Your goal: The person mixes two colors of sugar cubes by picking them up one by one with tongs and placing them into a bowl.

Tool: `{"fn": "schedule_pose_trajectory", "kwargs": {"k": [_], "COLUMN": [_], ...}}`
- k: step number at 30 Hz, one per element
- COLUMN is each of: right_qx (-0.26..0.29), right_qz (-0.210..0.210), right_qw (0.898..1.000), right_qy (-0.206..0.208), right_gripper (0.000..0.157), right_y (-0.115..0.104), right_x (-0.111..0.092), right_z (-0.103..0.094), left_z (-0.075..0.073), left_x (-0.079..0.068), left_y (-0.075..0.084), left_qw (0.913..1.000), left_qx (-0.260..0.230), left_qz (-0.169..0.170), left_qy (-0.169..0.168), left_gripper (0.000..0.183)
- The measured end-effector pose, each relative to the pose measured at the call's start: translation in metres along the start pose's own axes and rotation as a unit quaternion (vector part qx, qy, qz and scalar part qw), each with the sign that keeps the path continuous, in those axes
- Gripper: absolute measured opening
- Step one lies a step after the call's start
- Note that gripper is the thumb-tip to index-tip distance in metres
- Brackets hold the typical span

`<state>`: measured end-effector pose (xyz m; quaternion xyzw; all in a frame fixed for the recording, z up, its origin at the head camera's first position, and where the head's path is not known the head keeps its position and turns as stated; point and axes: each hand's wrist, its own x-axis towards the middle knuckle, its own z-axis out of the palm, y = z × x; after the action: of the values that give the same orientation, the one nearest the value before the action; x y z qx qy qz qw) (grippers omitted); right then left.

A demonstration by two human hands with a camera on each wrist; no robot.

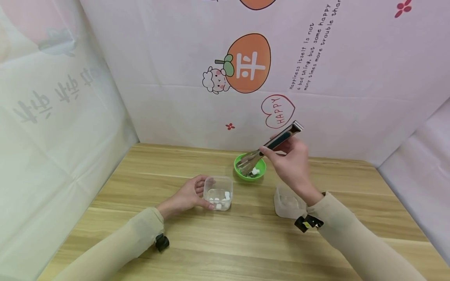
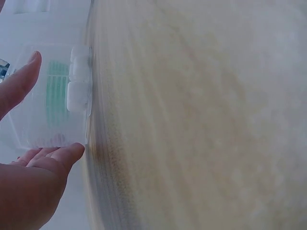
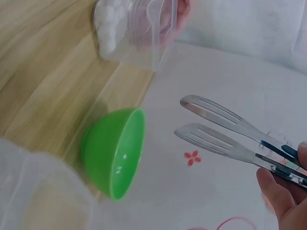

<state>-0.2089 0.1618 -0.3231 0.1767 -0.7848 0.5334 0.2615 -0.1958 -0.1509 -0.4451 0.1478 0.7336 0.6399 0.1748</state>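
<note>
Tongs [image 1: 277, 140] are held in the right hand [image 1: 290, 166], pinched between its thumb and fingers, with the slotted ends directed down towards the green bowl [image 3: 103, 153]. In the head view the ends overlap the bowl, so contact cannot be judged there; from the right wrist they are seen apart from the rim and above it, with a gap between the two blades. Some white matter [image 1: 255, 171] inside the bowl is shown by the head view alone; on the right wrist camera the bowl's depth is hidden by its own side.

A clear container [image 1: 218, 183] stands on the bench [image 1: 228, 242], just left of the bowl and nearer the person. It is gripped by the left hand [image 1: 190, 194], partly opened to the container's width, the thumb placed at the near side and the fingers behind. White cubes [image 1: 218, 206] are seen from above on its floor; from the left wrist they are seen side-on through the wall, and a green patch also shows through it. A second container [image 1: 284, 208] is partly covered by the right wrist in the head view and blurred in the right wrist view.
</note>
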Motion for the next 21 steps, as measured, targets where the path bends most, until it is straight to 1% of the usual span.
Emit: {"fn": "schedule_pose_trajectory", "kwargs": {"k": [4,7,10,16,18,21], "right_qx": [0.032,0.042,0.049,0.057,0.049,0.039], "right_qz": [-0.055,-0.084,-0.095,-0.118,-0.125,-0.135], "right_qw": [0.998,0.996,0.994,0.99,0.989,0.986], "right_qy": [0.0,-0.006,-0.022,-0.05,-0.065,-0.089], "right_gripper": [0.037,0.039,0.04,0.049,0.048,0.043], "right_y": [-0.014,-0.023,-0.027,-0.026,-0.025,-0.023], "right_x": [-0.007,-0.013,-0.018,-0.023,-0.025,-0.028], "right_z": [0.01,0.017,0.024,0.038,0.043,0.049], "left_z": [0.0,0.0,0.0,-0.001,-0.001,0.0], "left_x": [0.0,0.0,0.001,0.0,0.0,0.0], "left_y": [0.0,-0.001,-0.001,-0.001,-0.001,0.0], "left_qw": [1.0,1.0,1.0,1.0,0.9999,0.9999], "left_qx": [-0.001,0.0,0.001,-0.001,-0.005,-0.01], "left_qz": [0.001,0.001,0.002,0.004,0.006,0.005], "left_qy": [-0.003,-0.004,-0.004,-0.008,-0.01,-0.011], "left_gripper": [0.092,0.093,0.093,0.092,0.092,0.091]}}
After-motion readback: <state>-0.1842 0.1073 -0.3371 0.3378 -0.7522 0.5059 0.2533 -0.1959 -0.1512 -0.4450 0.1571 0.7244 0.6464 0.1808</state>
